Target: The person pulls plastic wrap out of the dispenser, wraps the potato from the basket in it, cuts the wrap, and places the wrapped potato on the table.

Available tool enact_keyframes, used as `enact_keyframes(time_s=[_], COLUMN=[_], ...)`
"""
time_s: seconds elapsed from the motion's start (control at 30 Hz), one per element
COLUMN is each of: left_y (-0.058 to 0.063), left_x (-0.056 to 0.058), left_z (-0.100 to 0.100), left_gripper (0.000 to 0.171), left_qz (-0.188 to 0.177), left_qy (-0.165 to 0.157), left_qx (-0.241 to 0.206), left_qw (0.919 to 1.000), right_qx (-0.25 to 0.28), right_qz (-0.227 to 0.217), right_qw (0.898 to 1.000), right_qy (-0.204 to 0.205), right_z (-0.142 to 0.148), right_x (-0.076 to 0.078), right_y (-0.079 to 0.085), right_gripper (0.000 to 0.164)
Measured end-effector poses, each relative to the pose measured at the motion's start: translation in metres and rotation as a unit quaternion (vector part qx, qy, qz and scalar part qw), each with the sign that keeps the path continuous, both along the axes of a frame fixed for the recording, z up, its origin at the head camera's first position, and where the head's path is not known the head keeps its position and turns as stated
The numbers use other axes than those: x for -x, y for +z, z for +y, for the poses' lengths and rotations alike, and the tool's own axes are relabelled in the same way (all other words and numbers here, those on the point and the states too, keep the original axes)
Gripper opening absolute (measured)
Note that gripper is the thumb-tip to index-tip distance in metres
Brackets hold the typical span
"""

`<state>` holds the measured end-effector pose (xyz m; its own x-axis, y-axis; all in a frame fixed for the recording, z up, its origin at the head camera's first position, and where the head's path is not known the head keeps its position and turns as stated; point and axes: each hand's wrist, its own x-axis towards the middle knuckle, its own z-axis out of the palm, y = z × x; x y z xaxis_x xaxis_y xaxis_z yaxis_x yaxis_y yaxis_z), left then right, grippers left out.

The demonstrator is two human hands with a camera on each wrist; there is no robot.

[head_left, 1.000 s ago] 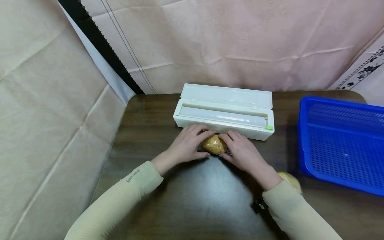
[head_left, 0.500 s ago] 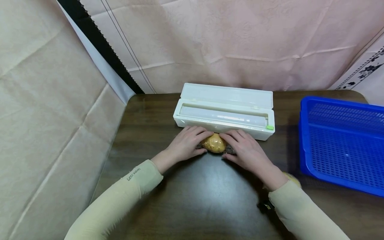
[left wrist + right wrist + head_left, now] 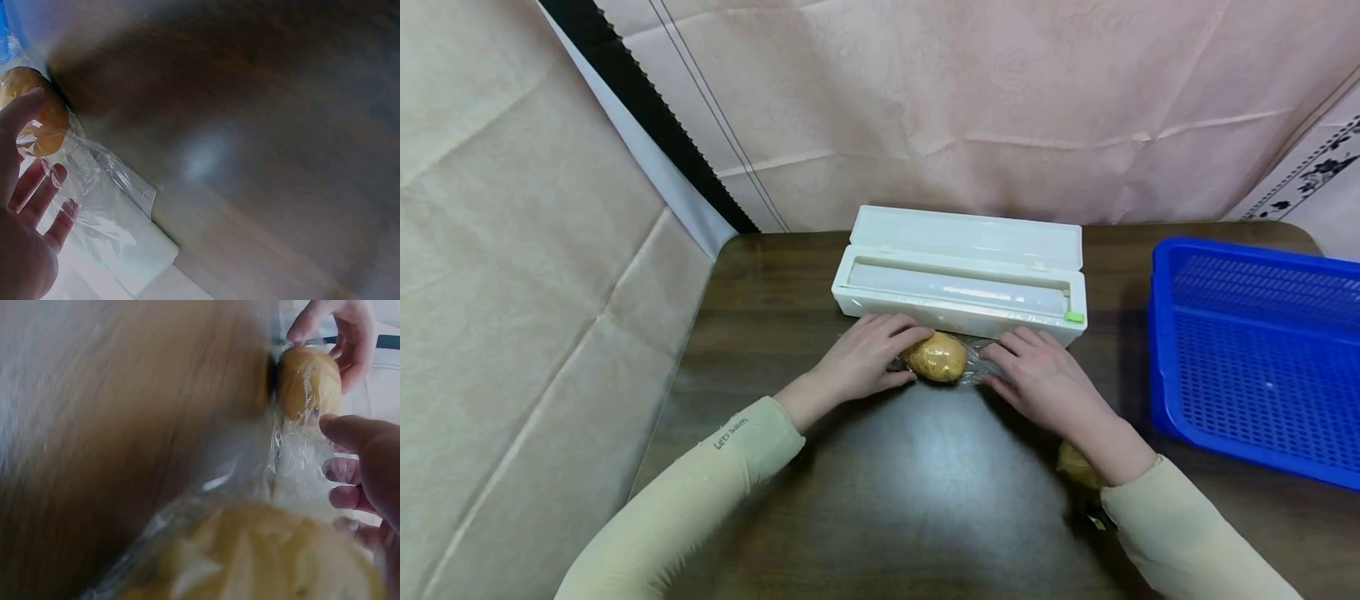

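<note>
A potato [image 3: 938, 357] lies wrapped in clear cling film, close against the front of a white cling film dispenser [image 3: 958, 283]. My left hand [image 3: 868, 354] grips its left end, thumb in front and fingers behind; in the left wrist view the thumb lies on the potato [image 3: 50, 122]. On the other side my right hand [image 3: 1037, 375] pinches the gathered cling film [image 3: 976, 367] just off the potato. In the right wrist view that film [image 3: 303, 450] runs between thumb and fingers. Below my right wrist sits another film-wrapped yellow potato [image 3: 1077, 467], partly covered by the forearm.
The dispenser's lid [image 3: 966, 236] stands open with the film roll [image 3: 958, 287] inside. To the right is a blue plastic basket [image 3: 1165, 350]. A dark wooden table [image 3: 887, 500] carries everything, and a pale cloth [image 3: 1000, 108] hangs behind it.
My right hand has slid right, away from the potato, drawing the cling film out sideways. The left hand stays on the potato. The second potato shows at another side of the right forearm.
</note>
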<state>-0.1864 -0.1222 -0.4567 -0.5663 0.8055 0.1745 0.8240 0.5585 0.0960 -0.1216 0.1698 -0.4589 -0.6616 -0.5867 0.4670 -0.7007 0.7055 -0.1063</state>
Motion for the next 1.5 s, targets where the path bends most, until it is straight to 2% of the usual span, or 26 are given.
enact_keyframes(time_s=[0.27,0.4,0.6,0.77,0.93,1.13,1.33,1.5], left_y=[0.002,0.003,0.008,0.014,0.021,0.04,0.061,0.075], left_x=[-0.001,-0.002,-0.002,-0.003,-0.004,-0.002,0.006,0.013], left_z=[0.004,0.004,0.002,0.002,0.008,0.023,0.05,0.081], left_gripper=[0.067,0.07,0.069,0.065,0.066,0.058,0.055,0.053], left_qz=[-0.002,-0.012,-0.018,-0.004,0.004,0.016,0.021,0.019], left_qy=[-0.008,-0.009,-0.011,-0.015,-0.019,-0.023,-0.017,-0.011], left_qx=[0.001,-0.008,-0.018,-0.028,-0.04,-0.046,-0.035,-0.007], left_qw=[1.0,0.9999,0.9996,0.9995,0.999,0.9985,0.999,0.9997], right_qx=[-0.053,-0.071,-0.07,-0.058,-0.021,0.047,0.129,0.188], right_qz=[-0.038,-0.038,-0.024,-0.045,-0.09,-0.129,-0.105,-0.147], right_qw=[0.998,0.996,0.997,0.996,0.992,0.978,0.97,0.95], right_qy=[-0.02,-0.024,-0.023,-0.042,-0.086,-0.157,-0.179,-0.199], right_z=[0.001,-0.001,0.0,0.005,0.011,0.017,0.02,0.024], right_x=[0.006,0.006,0.0,-0.009,-0.019,-0.029,-0.028,-0.028], right_y=[-0.005,-0.003,0.011,0.024,0.035,0.037,0.029,0.023], right_gripper=[0.026,0.023,0.027,0.03,0.035,0.05,0.073,0.099])
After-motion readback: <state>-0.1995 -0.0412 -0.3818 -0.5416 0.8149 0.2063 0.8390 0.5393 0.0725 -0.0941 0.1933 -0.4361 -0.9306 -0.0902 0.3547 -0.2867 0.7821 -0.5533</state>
